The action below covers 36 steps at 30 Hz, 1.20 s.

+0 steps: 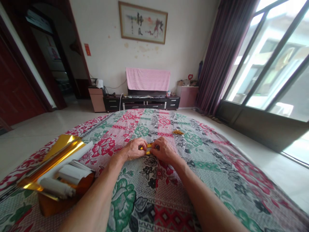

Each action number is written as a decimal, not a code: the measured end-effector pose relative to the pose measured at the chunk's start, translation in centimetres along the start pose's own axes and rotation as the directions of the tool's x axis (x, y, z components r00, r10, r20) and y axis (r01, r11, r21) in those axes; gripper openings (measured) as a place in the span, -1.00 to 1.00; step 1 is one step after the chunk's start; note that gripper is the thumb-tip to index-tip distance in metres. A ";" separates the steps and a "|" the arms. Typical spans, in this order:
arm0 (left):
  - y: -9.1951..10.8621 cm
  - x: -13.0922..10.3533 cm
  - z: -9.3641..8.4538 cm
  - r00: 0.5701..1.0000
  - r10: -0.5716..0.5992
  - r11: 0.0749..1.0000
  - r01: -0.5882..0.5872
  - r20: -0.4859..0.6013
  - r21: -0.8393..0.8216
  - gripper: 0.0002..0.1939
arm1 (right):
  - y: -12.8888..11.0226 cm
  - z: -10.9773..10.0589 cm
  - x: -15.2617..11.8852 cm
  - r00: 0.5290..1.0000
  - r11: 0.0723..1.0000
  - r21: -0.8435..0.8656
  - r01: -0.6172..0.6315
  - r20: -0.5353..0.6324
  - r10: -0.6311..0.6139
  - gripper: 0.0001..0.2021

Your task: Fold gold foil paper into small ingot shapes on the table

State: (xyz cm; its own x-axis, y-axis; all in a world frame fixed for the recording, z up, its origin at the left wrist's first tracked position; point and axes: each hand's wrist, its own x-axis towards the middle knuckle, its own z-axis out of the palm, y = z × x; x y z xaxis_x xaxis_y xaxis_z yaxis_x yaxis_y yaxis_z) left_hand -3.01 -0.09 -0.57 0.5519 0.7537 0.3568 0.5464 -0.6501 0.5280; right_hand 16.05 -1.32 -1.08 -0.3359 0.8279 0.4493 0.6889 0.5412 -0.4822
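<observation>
Both hands meet over the middle of the flowered cloth (145, 183). Between them is a small piece of gold foil paper (148, 150), its pale side partly showing. My left hand (135, 148) pinches its left end with thumb and fingers. At the right end, my right hand (163, 149) grips it the same way. The fingers cover much of the piece, so its exact fold cannot be made out. A little beyond my right hand lies a small folded gold foil piece (178, 132), apart from both hands.
To the left lie a roll of gold foil (58, 158) and curled white-backed sheets (72, 174). Farther off stands a low black cabinet (113, 103) with a pink cloth (148, 79) above it. A purple curtain (217, 58) hangs beside the window at right.
</observation>
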 end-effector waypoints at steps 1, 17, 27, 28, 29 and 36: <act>-0.1 0.0 0.0 1.000 0.000 1.000 0.000 0.002 0.002 -0.94 | 0.2 -0.2 0.1 1.000 1.000 -0.002 0.000 0.005 0.000 -0.96; -0.4 0.1 0.2 1.000 0.001 1.000 -0.001 -0.012 0.000 -0.94 | -0.5 -0.2 0.0 0.997 0.997 -0.014 -0.070 -0.031 0.069 -0.92; -0.4 0.0 0.2 1.000 0.010 1.000 -0.010 0.005 0.011 -0.97 | -0.3 0.1 -0.1 0.998 0.998 -0.029 -0.051 -0.024 0.051 -0.90; -0.5 0.0 0.2 1.000 0.016 1.000 -0.016 0.010 0.008 -0.96 | -0.3 0.1 -0.1 0.999 0.999 -0.028 -0.039 -0.019 0.039 -0.90; -0.5 0.0 0.1 1.000 0.018 1.000 -0.018 0.014 0.005 -0.94 | -0.2 0.1 -0.1 0.999 0.999 -0.027 -0.029 -0.014 0.029 -0.91; 0.0 -0.1 -0.4 0.992 -0.108 0.990 0.112 0.061 -0.080 -0.75 | 0.3 0.1 -0.1 1.000 1.000 -0.009 0.003 0.000 -0.003 -0.92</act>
State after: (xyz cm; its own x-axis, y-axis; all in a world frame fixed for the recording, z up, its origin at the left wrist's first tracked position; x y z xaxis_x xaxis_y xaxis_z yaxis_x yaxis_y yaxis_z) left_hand -3.37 -0.10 -0.29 0.5276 0.8120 0.2498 0.5530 -0.5515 0.6246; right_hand 16.25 -1.19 -1.31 -0.3378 0.8261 0.4511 0.6939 0.5424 -0.4736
